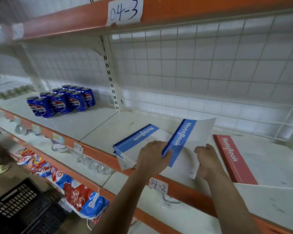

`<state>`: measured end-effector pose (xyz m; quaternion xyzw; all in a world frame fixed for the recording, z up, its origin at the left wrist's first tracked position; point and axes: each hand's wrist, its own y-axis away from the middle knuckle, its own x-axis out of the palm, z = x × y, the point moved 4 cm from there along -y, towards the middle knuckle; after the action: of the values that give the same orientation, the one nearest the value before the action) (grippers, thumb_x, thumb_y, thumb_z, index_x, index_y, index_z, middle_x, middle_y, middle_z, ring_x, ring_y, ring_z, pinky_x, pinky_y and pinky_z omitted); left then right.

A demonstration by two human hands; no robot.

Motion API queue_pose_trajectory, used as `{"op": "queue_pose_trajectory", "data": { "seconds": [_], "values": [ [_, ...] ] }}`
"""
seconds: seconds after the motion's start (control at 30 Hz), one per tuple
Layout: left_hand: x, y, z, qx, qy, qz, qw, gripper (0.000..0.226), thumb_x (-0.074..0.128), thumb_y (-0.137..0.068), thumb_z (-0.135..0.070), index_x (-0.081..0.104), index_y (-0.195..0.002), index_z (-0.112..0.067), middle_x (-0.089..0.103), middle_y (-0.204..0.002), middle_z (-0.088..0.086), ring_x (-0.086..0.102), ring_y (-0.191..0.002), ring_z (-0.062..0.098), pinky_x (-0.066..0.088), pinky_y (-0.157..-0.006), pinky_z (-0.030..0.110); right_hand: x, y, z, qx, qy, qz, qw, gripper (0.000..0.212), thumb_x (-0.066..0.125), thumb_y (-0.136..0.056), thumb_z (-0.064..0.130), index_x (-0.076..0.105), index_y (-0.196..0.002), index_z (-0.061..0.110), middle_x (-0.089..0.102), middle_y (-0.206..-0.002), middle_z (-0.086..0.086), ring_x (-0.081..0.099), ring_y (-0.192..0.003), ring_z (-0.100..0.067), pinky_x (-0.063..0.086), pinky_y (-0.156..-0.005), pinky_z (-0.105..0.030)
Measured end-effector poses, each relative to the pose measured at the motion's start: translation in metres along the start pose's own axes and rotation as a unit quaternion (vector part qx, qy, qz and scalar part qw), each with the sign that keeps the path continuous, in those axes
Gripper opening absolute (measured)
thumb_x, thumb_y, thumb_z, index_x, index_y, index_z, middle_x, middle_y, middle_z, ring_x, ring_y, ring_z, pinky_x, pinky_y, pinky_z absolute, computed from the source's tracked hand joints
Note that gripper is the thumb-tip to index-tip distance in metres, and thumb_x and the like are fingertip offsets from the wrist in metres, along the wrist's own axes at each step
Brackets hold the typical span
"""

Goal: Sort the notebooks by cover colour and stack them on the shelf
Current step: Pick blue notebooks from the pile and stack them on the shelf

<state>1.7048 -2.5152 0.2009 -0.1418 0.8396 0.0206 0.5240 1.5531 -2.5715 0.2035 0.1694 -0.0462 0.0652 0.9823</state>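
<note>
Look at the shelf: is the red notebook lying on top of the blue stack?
No, the red notebook lies apart on the shelf, right of the blue stack.

Two hands, a left hand and a right hand, one raised blue notebook, a blue stack of about four more, one red notebook, roughly a dozen cola cans, three handwritten labels and one black crate.
</note>
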Motion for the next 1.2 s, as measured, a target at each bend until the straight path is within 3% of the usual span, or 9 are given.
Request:
{"op": "queue_pose_trajectory", "data": {
  "seconds": [0.1, 0.37, 0.53, 0.6, 0.7, 0.77, 0.83, 0.97, 1.2],
  "values": [
    [0.004, 0.000, 0.034, -0.118, -0.201, 0.038, 0.972, 0.046, 0.043, -0.093, -0.039, 0.041, -0.130, -0.012, 0.042, -0.136, 0.019, 0.039, -0.127, 0.033, 0.034, -0.105, 0.043, -0.016, 0.005, 0.008, 0.001, -0.009, -0.022, 1.000, 0.030, 0.033, -0.092, -0.006, 0.055, -0.089, 0.013, 0.059, -0.080, -0.005, 0.056, -0.069, -0.021, 0.042, -0.057, -0.028],
    [-0.026, -0.009, 0.000, 0.000, -0.209, -0.061, 0.976, 0.028, 0.032, -0.103, -0.020, 0.057, -0.113, -0.013, 0.067, -0.101, 0.008, 0.064, -0.092, 0.022, 0.044, -0.066, 0.029, -0.045, 0.012, -0.002, 0.030, -0.030, -0.093, 0.995, 0.028, 0.039, -0.089, 0.000, 0.054, -0.113, 0.003, 0.059, -0.098, -0.019, 0.058, -0.085, -0.035, 0.048, -0.073, -0.039],
    [-0.014, 0.015, -0.063, 0.202, -0.056, -0.015, 0.978, 0.048, 0.023, -0.096, -0.043, 0.064, -0.102, -0.020, 0.068, -0.085, 0.009, 0.062, -0.076, 0.028, 0.038, -0.063, 0.030, -0.026, 0.023, -0.002, 0.006, -0.091, -0.034, 0.995, 0.029, 0.049, -0.096, 0.034, 0.065, -0.095, 0.009, 0.071, -0.078, -0.009, 0.067, -0.075, -0.027, 0.053, -0.067, -0.036],
    [-0.007, 0.022, -0.075, 0.214, 0.060, 0.087, 0.971, 0.048, 0.029, -0.092, -0.052, 0.065, -0.089, -0.021, 0.063, -0.072, 0.003, 0.057, -0.067, 0.021, 0.040, -0.062, 0.029, -0.027, 0.025, -0.004, -0.017, -0.062, -0.039, 0.997, 0.020, 0.053, -0.094, 0.017, 0.063, -0.097, 0.000, 0.070, -0.076, -0.013, 0.065, -0.072, -0.029, 0.053, -0.066, -0.038],
    [-0.003, 0.008, -0.055, 0.134, 0.020, 0.059, 0.989, 0.041, 0.034, -0.097, -0.049, 0.062, -0.098, -0.018, 0.064, -0.093, 0.007, 0.061, -0.100, 0.026, 0.044, -0.079, 0.030, -0.041, 0.026, -0.008, -0.014, -0.024, -0.073, 0.997, 0.027, 0.045, -0.087, -0.010, 0.059, -0.108, -0.002, 0.066, -0.100, -0.022, 0.062, -0.087, -0.033, 0.050, -0.089, -0.050],
    [-0.002, -0.004, -0.022, -0.014, -0.174, 0.054, 0.983, 0.055, 0.035, -0.098, -0.044, 0.031, -0.144, -0.013, 0.030, -0.148, 0.025, 0.022, -0.140, 0.040, 0.027, -0.110, 0.046, -0.048, 0.024, -0.011, 0.010, -0.011, -0.080, 0.997, 0.027, 0.044, -0.087, -0.008, 0.057, -0.108, 0.002, 0.064, -0.103, -0.024, 0.061, -0.091, -0.033, 0.047, -0.096, -0.052],
    [-0.001, -0.007, 0.007, -0.155, -0.240, 0.111, 0.952, 0.071, 0.040, -0.096, -0.040, 0.006, -0.150, -0.010, 0.007, -0.153, 0.031, 0.012, -0.141, 0.047, 0.021, -0.113, 0.054, -0.051, 0.021, -0.014, 0.022, -0.019, -0.076, 0.997, 0.028, 0.044, -0.089, -0.006, 0.054, -0.113, 0.003, 0.063, -0.104, -0.019, 0.060, -0.093, -0.033, 0.050, -0.088, -0.045],
    [0.003, -0.006, 0.006, -0.112, -0.278, 0.085, 0.950, 0.043, 0.052, -0.093, -0.027, 0.045, -0.131, -0.008, 0.056, -0.126, 0.014, 0.052, -0.116, 0.028, 0.046, -0.089, 0.032, -0.048, 0.019, -0.017, 0.023, -0.033, -0.055, 0.998, 0.028, 0.045, -0.091, -0.003, 0.050, -0.117, 0.006, 0.062, -0.108, -0.015, 0.059, -0.097, -0.032, 0.047, -0.079, -0.039],
    [-0.013, -0.001, -0.063, 0.082, -0.219, 0.002, 0.972, 0.023, 0.041, -0.095, -0.010, 0.056, -0.112, -0.009, 0.065, -0.106, 0.013, 0.062, -0.097, 0.028, 0.044, -0.070, 0.032, -0.042, 0.016, -0.016, 0.016, -0.090, -0.028, 0.995, 0.022, 0.044, -0.097, 0.013, 0.059, -0.114, 0.008, 0.069, -0.101, -0.012, 0.065, -0.092, -0.028, 0.052, -0.073, -0.038]
  ]
}}
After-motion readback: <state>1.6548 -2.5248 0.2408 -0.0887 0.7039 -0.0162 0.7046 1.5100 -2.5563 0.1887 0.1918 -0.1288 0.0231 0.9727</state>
